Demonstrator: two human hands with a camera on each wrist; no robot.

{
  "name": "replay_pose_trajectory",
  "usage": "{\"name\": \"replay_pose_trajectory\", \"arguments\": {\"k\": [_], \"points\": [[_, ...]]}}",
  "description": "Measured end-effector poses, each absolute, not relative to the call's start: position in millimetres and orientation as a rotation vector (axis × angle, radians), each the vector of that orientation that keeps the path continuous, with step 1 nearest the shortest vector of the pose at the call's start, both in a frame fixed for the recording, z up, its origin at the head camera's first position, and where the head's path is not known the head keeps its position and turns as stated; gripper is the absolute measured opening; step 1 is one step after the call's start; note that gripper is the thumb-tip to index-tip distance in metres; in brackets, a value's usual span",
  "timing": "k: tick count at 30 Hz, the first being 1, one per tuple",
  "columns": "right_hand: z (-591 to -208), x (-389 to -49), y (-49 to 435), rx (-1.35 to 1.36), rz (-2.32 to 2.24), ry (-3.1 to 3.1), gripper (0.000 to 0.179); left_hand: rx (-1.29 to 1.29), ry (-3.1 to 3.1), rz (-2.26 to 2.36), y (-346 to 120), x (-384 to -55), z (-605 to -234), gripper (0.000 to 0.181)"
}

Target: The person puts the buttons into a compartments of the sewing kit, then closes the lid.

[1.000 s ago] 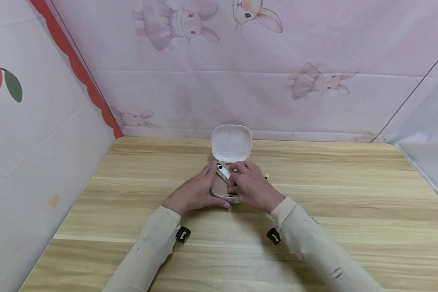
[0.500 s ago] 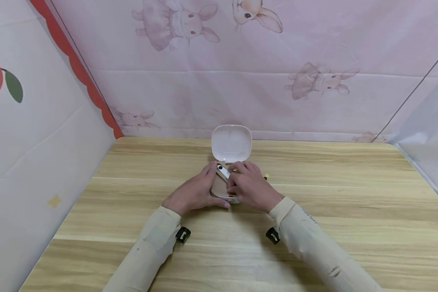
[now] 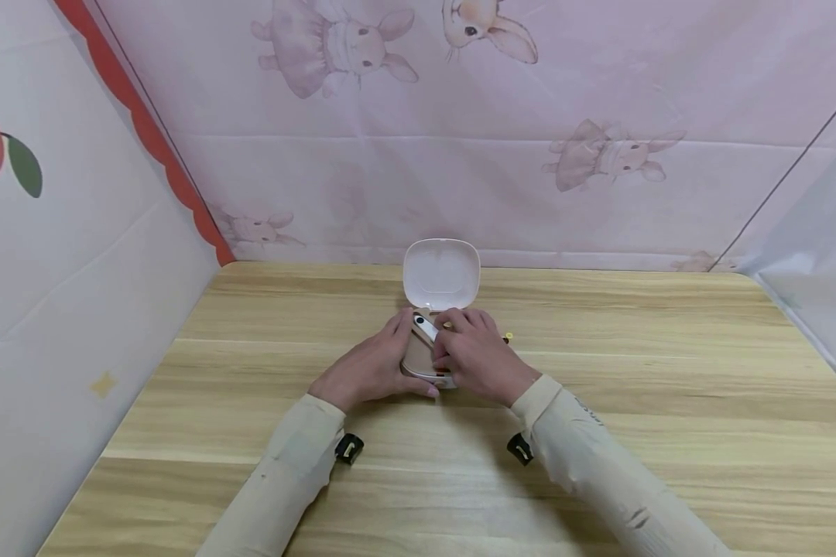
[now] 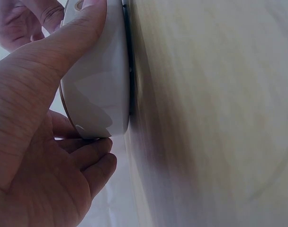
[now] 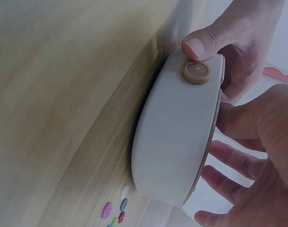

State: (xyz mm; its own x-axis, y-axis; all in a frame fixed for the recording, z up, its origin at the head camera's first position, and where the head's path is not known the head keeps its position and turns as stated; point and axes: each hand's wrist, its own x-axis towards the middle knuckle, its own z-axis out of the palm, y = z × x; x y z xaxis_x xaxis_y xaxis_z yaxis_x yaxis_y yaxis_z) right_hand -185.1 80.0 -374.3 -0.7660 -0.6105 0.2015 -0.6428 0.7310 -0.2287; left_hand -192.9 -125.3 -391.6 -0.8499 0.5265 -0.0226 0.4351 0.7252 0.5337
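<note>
Behind the white case [image 5: 175, 137], a pink rabbit-print backdrop [image 3: 425, 170]; beneath it, a wood-grain worktop [image 3: 418, 503]. At the rear of the case, a raised white lid [image 3: 442, 272]. Grasps the case with the left grip [image 3: 372, 365], thumb across its front beside a round brown stud [image 5: 197, 71], other fingers around its left and rear. Bends the right grip [image 3: 481, 352] over the case's right half, fingers at the opening; cannot tell whether released, clenched or grasping, with fingertips partly hidden. Inside the case, a beige insert [image 3: 419, 360] and, slanting from its rear left, a white clipper-like tool [image 3: 426, 328], lower end beneath the right grip. Right of the case, several small coloured buttons [image 5: 106, 210], pink nearest the lens.
</note>
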Motion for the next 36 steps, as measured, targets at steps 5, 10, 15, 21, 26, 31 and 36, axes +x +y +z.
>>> {"name": "replay_pose_trajectory", "arguments": {"k": [5,10,15,21,26,31,36], "points": [[-373.6,-184.2,79.9,1.023,0.423,-2.818,0.012,0.780,2.756,0.790,-125.3,-192.6,-391.9,0.124],[-373.4,-184.3,79.7,1.026,0.410,-2.822,0.011,0.786,2.757,0.789,-125.6,-192.4,-392.3,0.124],[-373.3,-184.0,79.5,1.032,0.404,-2.820,0.011,0.793,2.753,0.796,-125.8,-192.9,-393.2,0.124],[-372.6,-183.8,79.1,1.040,0.387,-2.818,0.011,0.797,2.749,0.802,-125.9,-193.5,-394.2,0.124],[-371.8,-183.7,79.4,1.055,0.365,-2.818,0.008,0.794,2.749,0.797,-125.8,-193.6,-394.4,0.123],[-371.2,-183.8,79.4,1.070,0.362,-2.813,0.007,0.796,2.753,0.792,-125.6,-193.4,-393.9,0.124],[-371.7,-184.0,79.3,1.069,0.361,-2.812,0.007,0.807,2.761,0.790,-125.7,-193.4,-393.2,0.122]]}}
